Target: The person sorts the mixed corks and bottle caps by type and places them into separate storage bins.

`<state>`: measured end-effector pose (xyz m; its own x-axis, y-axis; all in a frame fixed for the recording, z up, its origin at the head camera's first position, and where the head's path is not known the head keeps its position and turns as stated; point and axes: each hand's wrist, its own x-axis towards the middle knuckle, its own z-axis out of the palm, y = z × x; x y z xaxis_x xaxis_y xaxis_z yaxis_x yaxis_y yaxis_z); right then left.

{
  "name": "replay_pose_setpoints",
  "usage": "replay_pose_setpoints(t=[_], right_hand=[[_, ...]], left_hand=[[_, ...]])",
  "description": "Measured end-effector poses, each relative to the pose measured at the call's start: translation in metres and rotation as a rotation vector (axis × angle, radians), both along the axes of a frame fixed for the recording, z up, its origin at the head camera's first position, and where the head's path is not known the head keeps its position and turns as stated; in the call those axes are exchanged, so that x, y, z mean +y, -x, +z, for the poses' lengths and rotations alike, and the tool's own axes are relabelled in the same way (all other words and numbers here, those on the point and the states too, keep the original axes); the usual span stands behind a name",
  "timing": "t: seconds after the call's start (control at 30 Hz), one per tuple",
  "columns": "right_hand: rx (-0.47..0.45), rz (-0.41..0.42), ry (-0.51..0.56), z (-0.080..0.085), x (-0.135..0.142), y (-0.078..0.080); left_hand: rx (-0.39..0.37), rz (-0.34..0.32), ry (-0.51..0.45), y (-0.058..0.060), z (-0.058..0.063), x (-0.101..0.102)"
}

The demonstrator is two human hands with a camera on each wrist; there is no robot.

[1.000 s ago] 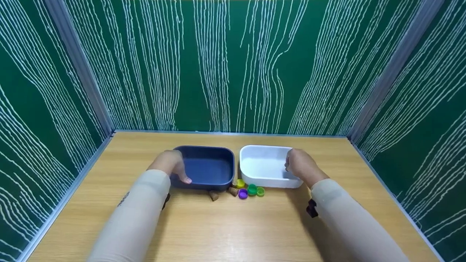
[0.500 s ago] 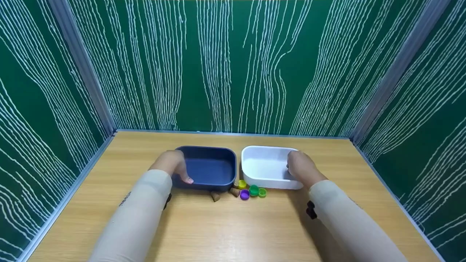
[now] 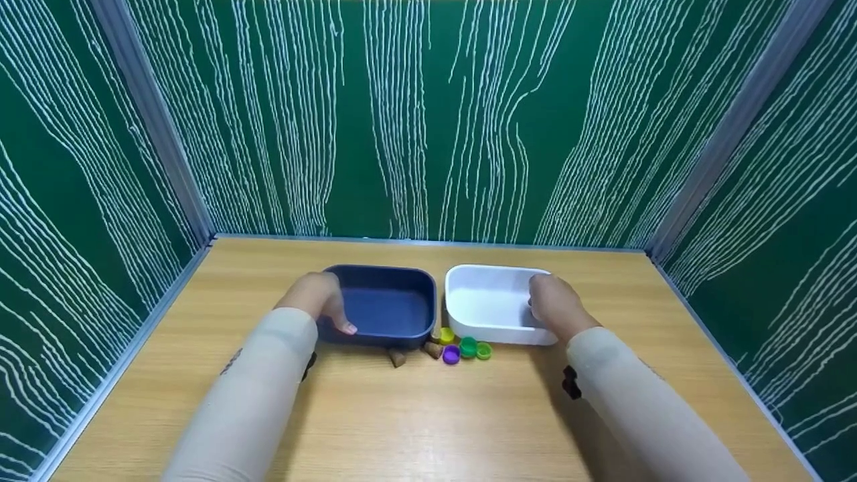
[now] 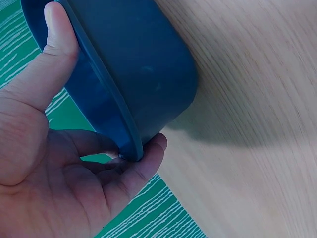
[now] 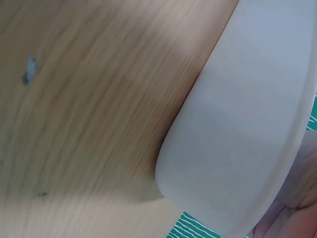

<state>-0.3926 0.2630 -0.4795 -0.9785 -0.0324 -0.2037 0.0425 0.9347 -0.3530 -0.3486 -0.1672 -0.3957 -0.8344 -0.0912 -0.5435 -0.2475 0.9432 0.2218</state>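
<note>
My left hand [image 3: 313,298] grips the left end of a dark blue rectangular tub [image 3: 388,304]. In the left wrist view, the thumb [image 4: 60,25] lies along the tub's rim and the fingers curl at its corner. At the right end of a white tub [image 3: 492,304] is my right hand [image 3: 557,304], holding its rim with curled fingers. The right wrist view shows mostly the outer side of the white tub, with part of the hand behind the rim. Both tubs stand side by side, and the visible parts of their insides hold nothing.
In front of the tubs lie small round caps: yellow [image 3: 446,335], purple [image 3: 451,354], green [image 3: 468,347] and light green [image 3: 483,350]. Brown cork-like pieces [image 3: 398,358] lie beside them. Green walls with white lines enclose the wooden table [image 3: 428,422].
The head view has shifted very slightly. Both hands stay at the outer ends of the tubs, and the caps and brown pieces lie as before.
</note>
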Motion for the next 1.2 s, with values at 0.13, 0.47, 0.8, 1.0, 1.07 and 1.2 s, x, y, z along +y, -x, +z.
replay_pose_setpoints(t=[0.13,0.47,0.8,1.0,1.07,1.2], right_hand=[[0.010,0.006,-0.011,0.001,0.000,0.000],[0.188,0.053,-0.148,0.014,-0.011,-0.012],[0.500,0.209,-0.196,0.038,-0.058,-0.044],[0.524,0.263,-0.131,0.043,-0.094,-0.074],[0.539,0.295,-0.107,0.041,-0.105,-0.083],[0.615,0.426,-0.067,0.029,-0.122,-0.096]], left_hand=[[-0.001,0.002,0.000,-0.001,0.000,0.001],[-0.003,-0.056,0.038,0.000,0.000,0.001],[-0.015,-0.067,0.050,0.002,-0.001,0.001],[-0.013,-0.076,0.035,0.005,-0.004,0.001],[-0.007,-0.077,0.036,0.007,-0.007,-0.001],[0.008,-0.066,0.034,0.010,-0.015,-0.004]])
